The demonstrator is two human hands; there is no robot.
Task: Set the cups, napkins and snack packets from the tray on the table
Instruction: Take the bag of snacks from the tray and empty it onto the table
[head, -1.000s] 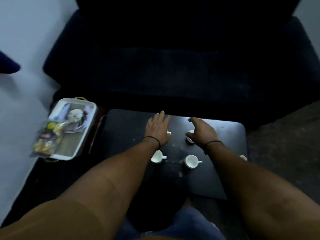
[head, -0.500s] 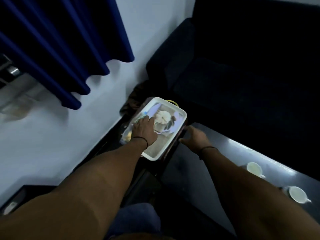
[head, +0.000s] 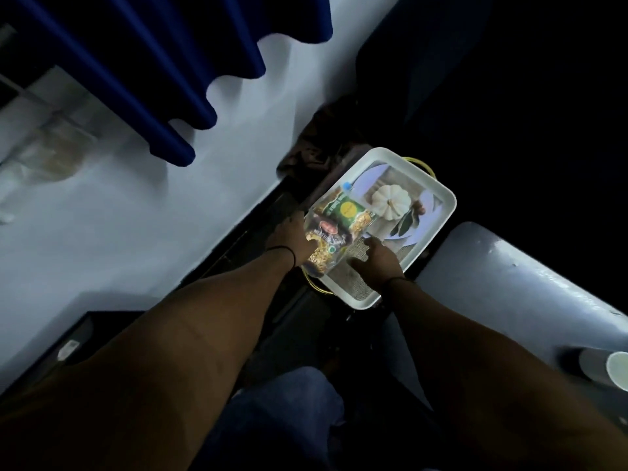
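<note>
- Here the white tray [head: 438, 212] is the landmark — it sits low beside the pale wall, with a printed picture of a white pumpkin on its floor.
- The snack packets [head: 334, 229], clear bags with yellow and green labels, lie over the near-left part of the tray and hang a little past its left rim.
- The left hand [head: 289, 237] is at the tray's left rim, against the packets; its fingers go under or behind them, so I think it is grasping the packets, but the fingertips are hidden.
- The right hand [head: 375, 261] rests inside the tray near its front end, fingers bent down on the printed floor just beside the packets — whether it pinches something there I cannot tell.
- To the right of the tray, and apart from it, is the grey desk [head: 503, 287].
- One white cup [head: 616, 370] stands on the desk, far from the tray, at the picture's right edge.
- Above and left of the tray hangs a dark blue curtain [head: 142, 62].
</note>
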